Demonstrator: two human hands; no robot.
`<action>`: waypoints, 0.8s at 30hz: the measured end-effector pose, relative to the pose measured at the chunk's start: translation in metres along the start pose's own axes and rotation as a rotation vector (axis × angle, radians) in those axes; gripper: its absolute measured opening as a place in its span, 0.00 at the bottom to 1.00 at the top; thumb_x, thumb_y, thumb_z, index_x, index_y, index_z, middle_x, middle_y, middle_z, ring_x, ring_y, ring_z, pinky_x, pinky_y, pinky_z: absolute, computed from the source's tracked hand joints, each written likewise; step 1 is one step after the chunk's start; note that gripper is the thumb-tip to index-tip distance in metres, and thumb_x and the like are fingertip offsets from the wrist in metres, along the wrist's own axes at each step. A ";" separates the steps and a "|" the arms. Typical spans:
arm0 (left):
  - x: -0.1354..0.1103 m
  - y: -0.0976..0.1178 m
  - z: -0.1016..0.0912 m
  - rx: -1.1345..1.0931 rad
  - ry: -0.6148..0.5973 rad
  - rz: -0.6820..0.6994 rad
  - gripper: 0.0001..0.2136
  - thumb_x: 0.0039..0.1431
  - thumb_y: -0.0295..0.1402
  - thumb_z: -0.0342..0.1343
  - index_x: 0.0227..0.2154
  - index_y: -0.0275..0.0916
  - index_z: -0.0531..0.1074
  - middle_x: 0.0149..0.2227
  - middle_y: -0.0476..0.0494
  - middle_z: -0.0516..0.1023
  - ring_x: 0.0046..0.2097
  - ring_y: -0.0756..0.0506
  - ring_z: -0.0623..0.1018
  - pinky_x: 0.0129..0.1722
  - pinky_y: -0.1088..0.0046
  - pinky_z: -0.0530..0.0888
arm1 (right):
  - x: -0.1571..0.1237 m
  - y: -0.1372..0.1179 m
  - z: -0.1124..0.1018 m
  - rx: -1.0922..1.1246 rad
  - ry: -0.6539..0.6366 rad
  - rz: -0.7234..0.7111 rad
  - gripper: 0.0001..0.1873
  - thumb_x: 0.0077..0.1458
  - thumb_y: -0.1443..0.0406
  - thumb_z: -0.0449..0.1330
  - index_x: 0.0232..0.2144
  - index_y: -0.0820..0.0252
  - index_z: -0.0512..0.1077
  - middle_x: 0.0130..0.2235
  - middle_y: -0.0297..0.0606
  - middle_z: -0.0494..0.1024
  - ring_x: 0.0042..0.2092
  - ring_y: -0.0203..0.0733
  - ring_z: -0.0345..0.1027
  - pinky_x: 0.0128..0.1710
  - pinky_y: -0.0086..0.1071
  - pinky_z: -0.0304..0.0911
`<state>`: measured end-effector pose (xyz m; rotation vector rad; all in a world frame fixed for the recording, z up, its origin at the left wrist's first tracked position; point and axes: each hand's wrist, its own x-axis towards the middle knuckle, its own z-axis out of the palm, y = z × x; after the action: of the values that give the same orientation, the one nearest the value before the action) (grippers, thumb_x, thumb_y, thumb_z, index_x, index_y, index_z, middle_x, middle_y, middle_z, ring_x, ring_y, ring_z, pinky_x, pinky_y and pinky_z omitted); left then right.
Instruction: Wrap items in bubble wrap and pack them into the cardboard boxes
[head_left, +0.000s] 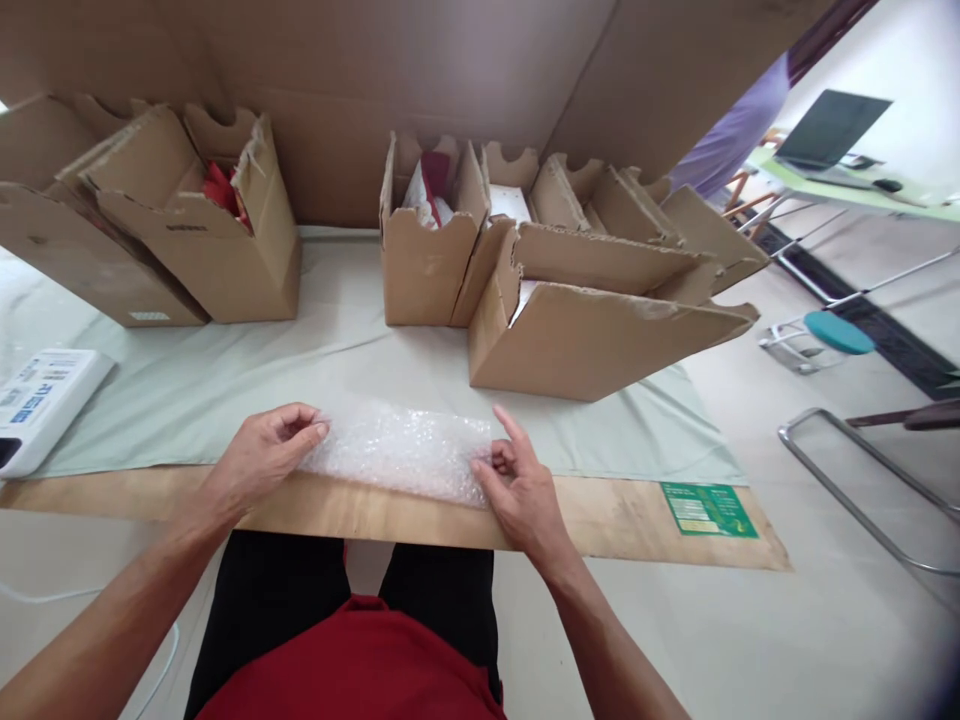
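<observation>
A clear sheet or pouch of bubble wrap [405,448] lies flat along the front edge of the table, stretched between both hands. My left hand [274,450] pinches its left end between thumb and fingers. At the right end, my right hand [517,475] grips the wrap's edge with the thumb and curled fingers, while the index finger points up and away. Whether anything lies inside the wrap I cannot make out.
Brown cardboard file boxes stand behind: a left one [247,250] with red contents, a middle one [424,265], and a long one [600,340] at right. A white device [52,405] sits left. A green label [709,510] marks the wooden edge [600,510]. A laptop [832,135] and stool [840,332] are beyond.
</observation>
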<state>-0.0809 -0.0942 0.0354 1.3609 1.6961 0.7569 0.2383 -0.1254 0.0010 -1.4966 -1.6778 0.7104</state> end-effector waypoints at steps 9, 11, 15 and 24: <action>-0.005 0.003 0.002 -0.182 -0.063 0.061 0.25 0.57 0.45 0.62 0.55 0.44 0.66 0.26 0.55 0.69 0.27 0.50 0.67 0.27 0.74 0.64 | -0.007 -0.002 -0.010 0.176 0.005 -0.004 0.03 0.64 0.62 0.57 0.38 0.54 0.69 0.28 0.30 0.70 0.26 0.36 0.62 0.25 0.29 0.61; -0.002 0.004 0.000 -0.287 -0.099 0.072 0.23 0.59 0.44 0.63 0.54 0.46 0.65 0.25 0.56 0.67 0.26 0.50 0.67 0.26 0.76 0.64 | -0.002 -0.003 -0.019 0.280 -0.024 0.049 0.07 0.63 0.60 0.58 0.33 0.54 0.68 0.28 0.32 0.70 0.25 0.36 0.61 0.23 0.28 0.58; 0.006 0.011 -0.001 -0.357 -0.158 0.165 0.12 0.60 0.42 0.64 0.41 0.44 0.71 0.28 0.53 0.71 0.30 0.50 0.71 0.29 0.76 0.70 | 0.008 -0.007 -0.043 0.363 -0.067 0.110 0.09 0.60 0.59 0.60 0.31 0.56 0.74 0.31 0.36 0.74 0.29 0.38 0.65 0.26 0.29 0.62; 0.008 0.107 0.003 -0.044 0.025 0.704 0.04 0.60 0.36 0.62 0.34 0.49 0.83 0.34 0.51 0.83 0.33 0.47 0.79 0.31 0.73 0.75 | 0.029 -0.045 -0.121 0.026 0.154 -0.208 0.10 0.60 0.64 0.64 0.44 0.52 0.78 0.39 0.35 0.78 0.37 0.41 0.71 0.40 0.35 0.69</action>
<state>-0.0271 -0.0607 0.1225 1.9443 1.1876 1.1872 0.3127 -0.1134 0.1096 -1.3003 -1.6697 0.4910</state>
